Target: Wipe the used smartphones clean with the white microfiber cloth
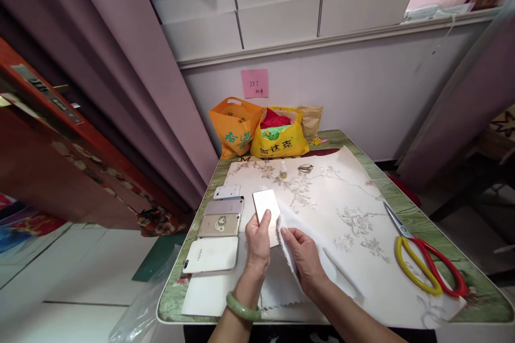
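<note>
Head view, only feed I have. Using the held phone (pixel 267 204) as landmark.

My left hand (pixel 257 241) grips that phone at its lower end, thumb laid over the top face, fingers mostly hidden beneath it. Phone is pale, tilted, raised in front of me over the floral sheet (pixel 322 209). Green bangle (pixel 243 308) on the left wrist.

Right hand (pixel 303 257), just right of the phone and a bit nearer me: thumb and forefinger pinched together on a white cloth (pixel 293 220). Cloth's edge runs along the phone's right side; can't tell whether they touch.

Left of the phone I see a column of four more, apart from it. Farthest to nearest: small white phone (pixel 227 192), silver phone (pixel 224 206), gold phone (pixel 219 225) with a round ornament on its back, large white phone (pixel 211 254) marked "honor".

Beyond the held phone: small bottle (pixel 283 171), with thin folded glasses (I think) right of it. Farther beyond: orange bag (pixel 235 128), yellow bag (pixel 279 144), brown packet (pixel 311 120).

Well right of the phone: scissors (pixel 409 237), one yellow handle, one red, blades pointing away from me.
</note>
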`<state>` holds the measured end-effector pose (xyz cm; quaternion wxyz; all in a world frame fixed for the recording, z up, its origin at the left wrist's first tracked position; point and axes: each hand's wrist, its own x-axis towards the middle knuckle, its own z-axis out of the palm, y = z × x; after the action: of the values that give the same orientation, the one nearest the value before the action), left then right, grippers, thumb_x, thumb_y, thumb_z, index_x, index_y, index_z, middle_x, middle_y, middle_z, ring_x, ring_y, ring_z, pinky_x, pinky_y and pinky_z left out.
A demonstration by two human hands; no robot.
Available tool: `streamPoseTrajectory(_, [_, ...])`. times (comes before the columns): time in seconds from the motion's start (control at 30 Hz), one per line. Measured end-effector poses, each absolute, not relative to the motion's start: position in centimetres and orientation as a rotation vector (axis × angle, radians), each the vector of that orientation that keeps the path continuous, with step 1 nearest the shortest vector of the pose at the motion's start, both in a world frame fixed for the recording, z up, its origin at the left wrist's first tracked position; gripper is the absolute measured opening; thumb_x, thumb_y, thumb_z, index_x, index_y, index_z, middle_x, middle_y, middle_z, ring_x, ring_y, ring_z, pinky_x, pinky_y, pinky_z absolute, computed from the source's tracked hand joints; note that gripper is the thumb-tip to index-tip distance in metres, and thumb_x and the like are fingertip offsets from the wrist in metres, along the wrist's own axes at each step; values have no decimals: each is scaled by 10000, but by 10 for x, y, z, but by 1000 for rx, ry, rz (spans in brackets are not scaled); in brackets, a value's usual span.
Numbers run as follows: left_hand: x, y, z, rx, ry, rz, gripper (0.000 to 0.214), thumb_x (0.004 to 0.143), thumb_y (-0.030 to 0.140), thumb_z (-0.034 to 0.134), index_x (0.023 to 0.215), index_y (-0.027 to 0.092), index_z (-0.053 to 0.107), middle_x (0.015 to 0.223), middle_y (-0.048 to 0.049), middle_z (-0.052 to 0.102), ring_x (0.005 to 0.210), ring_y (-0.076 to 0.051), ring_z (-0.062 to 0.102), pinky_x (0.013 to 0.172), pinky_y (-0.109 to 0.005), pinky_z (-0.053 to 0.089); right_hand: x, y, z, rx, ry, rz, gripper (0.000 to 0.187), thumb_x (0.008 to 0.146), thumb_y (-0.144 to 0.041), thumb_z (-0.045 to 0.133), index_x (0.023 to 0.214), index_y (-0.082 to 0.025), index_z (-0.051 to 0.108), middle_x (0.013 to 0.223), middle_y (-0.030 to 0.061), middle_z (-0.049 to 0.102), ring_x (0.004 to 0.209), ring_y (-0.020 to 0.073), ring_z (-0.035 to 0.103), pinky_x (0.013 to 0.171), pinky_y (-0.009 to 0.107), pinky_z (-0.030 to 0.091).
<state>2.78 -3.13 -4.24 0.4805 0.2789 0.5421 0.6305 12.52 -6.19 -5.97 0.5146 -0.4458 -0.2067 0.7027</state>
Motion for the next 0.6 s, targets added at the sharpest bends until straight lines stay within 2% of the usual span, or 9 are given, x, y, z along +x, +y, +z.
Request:
streamPoseTrajectory(0.23, [41, -30, -54, 674, 1372, 1731, 422, 768, 503, 703, 992, 146, 689, 869, -67, 734, 749, -166, 663, 701, -267, 518, 130, -56, -57, -1029, -497, 1621, 416, 604, -517, 834, 751, -163, 675, 641, -11, 673, 607, 156, 585, 619, 261, 459])
streamPoseTrajectory(0.33, [36, -38, -49, 775, 1307, 1565, 391, 749, 497, 729, 899, 138, 693, 684, -34, 694, 545, -129, 598, 522, -229, 464, 141, -44, -51, -1027, -458, 1638, 419, 634, -539, 811, 768, -171, 661, 589, -9, 660, 542, 168, 582, 553, 273, 447])
streamPoseTrajectory(0.4, [30, -43, -42, 803, 1288, 1412, 407, 734, 535, 725, 745, 131, 677, 517, -14, 615, 398, -103, 495, 382, -212, 348, 151, -35, -46, -1043, -479, 1613, 431, 627, -547, 815, 760, -171, 651, 558, -12, 647, 490, 165, 563, 505, 270, 423])
streamPoseTrajectory(0.47, [24, -47, -35, 783, 1325, 1264, 462, 716, 576, 715, 616, 132, 636, 421, -14, 555, 324, -78, 410, 322, -200, 248, 158, -26, -42, -1051, -528, 1590, 449, 606, -551, 828, 750, -165, 650, 542, -13, 639, 461, 156, 547, 482, 265, 408])
streamPoseTrajectory(0.53, [22, -47, -31, 757, 1369, 1223, 462, 700, 576, 723, 613, 131, 633, 394, -6, 536, 309, -58, 381, 313, -177, 223, 161, -21, -40, -1050, -534, 1600, 465, 596, -560, 831, 751, -160, 653, 543, -7, 643, 455, 158, 549, 473, 266, 408])
streamPoseTrajectory(0.6, [25, -46, -31, 729, 1384, 1332, 436, 691, 565, 730, 685, 138, 644, 388, 27, 512, 315, -54, 387, 313, -157, 232, 157, -21, -39, -1040, -480, 1630, 477, 601, -579, 822, 766, -163, 656, 550, 3, 654, 472, 175, 572, 471, 273, 418])
